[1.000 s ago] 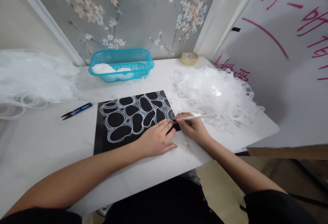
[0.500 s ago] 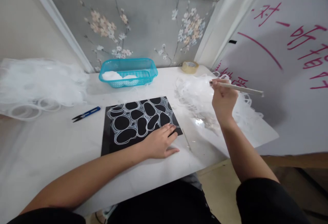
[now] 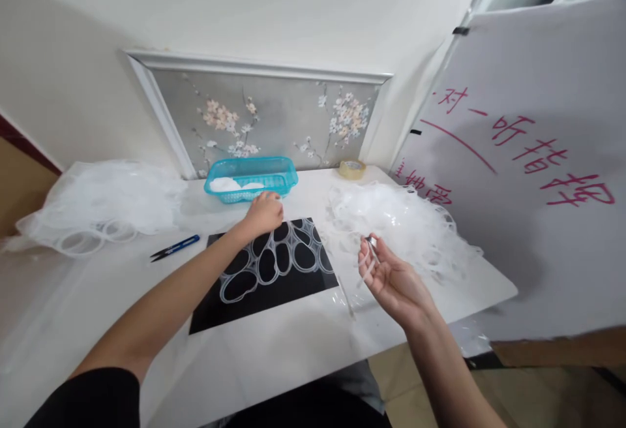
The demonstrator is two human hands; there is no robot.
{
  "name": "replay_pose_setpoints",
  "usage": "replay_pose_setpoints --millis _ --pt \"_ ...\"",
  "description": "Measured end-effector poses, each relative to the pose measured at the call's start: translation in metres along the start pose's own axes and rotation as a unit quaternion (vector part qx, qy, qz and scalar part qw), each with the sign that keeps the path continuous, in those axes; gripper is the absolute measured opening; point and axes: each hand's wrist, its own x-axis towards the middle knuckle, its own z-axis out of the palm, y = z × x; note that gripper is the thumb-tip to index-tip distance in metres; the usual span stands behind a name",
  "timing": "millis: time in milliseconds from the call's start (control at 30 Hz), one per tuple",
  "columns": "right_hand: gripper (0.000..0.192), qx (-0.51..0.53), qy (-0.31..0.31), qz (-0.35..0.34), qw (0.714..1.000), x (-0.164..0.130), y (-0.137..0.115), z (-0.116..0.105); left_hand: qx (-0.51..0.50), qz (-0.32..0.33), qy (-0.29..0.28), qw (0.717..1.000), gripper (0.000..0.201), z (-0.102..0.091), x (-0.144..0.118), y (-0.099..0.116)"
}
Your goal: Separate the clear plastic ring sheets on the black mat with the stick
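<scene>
My left hand (image 3: 265, 213) is just in front of the blue plastic basket (image 3: 288, 180), over the far edge of a black sheet (image 3: 210, 316). Its fingers are curled together, and whatever they may pinch is hidden. On the sheet lie white, rounded loops (image 3: 268, 278) packed side by side, partly covered by my left forearm. My right hand (image 3: 396, 281) is palm up right of the sheet, its fingers closed round a slim pale tool (image 3: 368, 270) with a dark, metallic-looking end. Behind that hand spreads a heap of white loops (image 3: 391, 209).
Blue thread snips (image 3: 176, 247) lie left of the sheet. A bundle of white loops (image 3: 117, 196) sits at the far left. White pads (image 3: 225, 184) rest in the basket. A tape roll (image 3: 352, 169) stands by the wall, and a written-on whiteboard (image 3: 528, 232) borders the table's right.
My left hand has lifted off the sheet and reached forward to the basket's front. My right hand has come back from the heap and turned palm up. The view has tilted upward.
</scene>
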Motion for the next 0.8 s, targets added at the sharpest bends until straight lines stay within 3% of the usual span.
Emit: replay_pose_setpoints --millis 100,267,333,400,500,600,667,800 --pt "0.004 0.012 -0.053 -0.009 0.998 -0.015 -0.008 0.002 -0.031 0.018 0.037 0.999 0.010 -0.039 0.055 0.026" --pt "0.007 0.082 -0.073 -0.025 0.994 -0.038 -0.020 0.011 -0.130 0.053 0.111 0.984 0.017 -0.107 0.139 0.099" --pt "0.005 0.080 -0.060 -0.059 0.993 -0.042 -0.022 0.013 -0.188 0.064 0.107 0.974 0.019 -0.117 0.155 0.125" --pt "0.006 0.056 -0.062 -0.098 0.992 -0.044 -0.023 0.017 -0.189 0.075 0.063 0.977 0.017 -0.112 0.156 0.144" --pt "0.013 0.014 -0.098 -0.138 0.986 -0.045 -0.025 0.024 -0.163 0.102 0.025 0.981 0.026 -0.090 0.127 0.159" --pt "0.014 0.000 -0.137 -0.151 0.979 -0.043 -0.027 0.037 -0.237 0.139 0.094 0.957 0.011 -0.071 0.067 0.155" --pt "0.012 0.001 -0.167 -0.150 0.974 -0.037 -0.025 0.049 -0.305 0.135 0.139 0.933 0.015 -0.067 0.022 0.146" --pt "0.011 -0.050 -0.205 -0.129 0.969 -0.013 -0.008 0.089 -0.351 0.114 0.084 0.926 0.020 -0.076 -0.045 0.121"
